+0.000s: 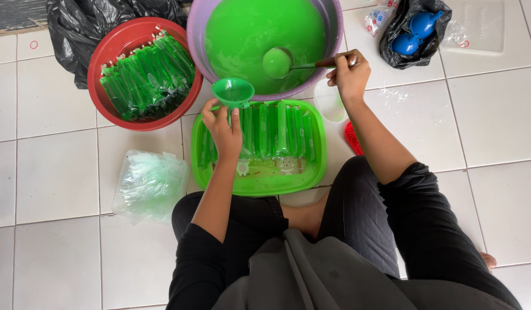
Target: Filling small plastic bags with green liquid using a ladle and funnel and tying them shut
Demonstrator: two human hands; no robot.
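The person's left hand [222, 127] is clamped around a thin plastic tube with a green funnel [233, 92] sitting in its top, just above the fingers. The right hand [349, 73], well apart from the left, grips the handle of a ladle [278, 62] whose bowl is dipped in green liquid in the purple basin [334, 23]. Beneath the left hand, filled green tubes lie side by side in a green tray [265, 178].

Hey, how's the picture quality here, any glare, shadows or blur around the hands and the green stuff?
Head view: soft even daylight, only faint shadows beside the red basin; mild sheen on the green liquid and floor tiles; left hand with funnel and right hand with ladle are sharp; straight lines bow slightly at the edges.
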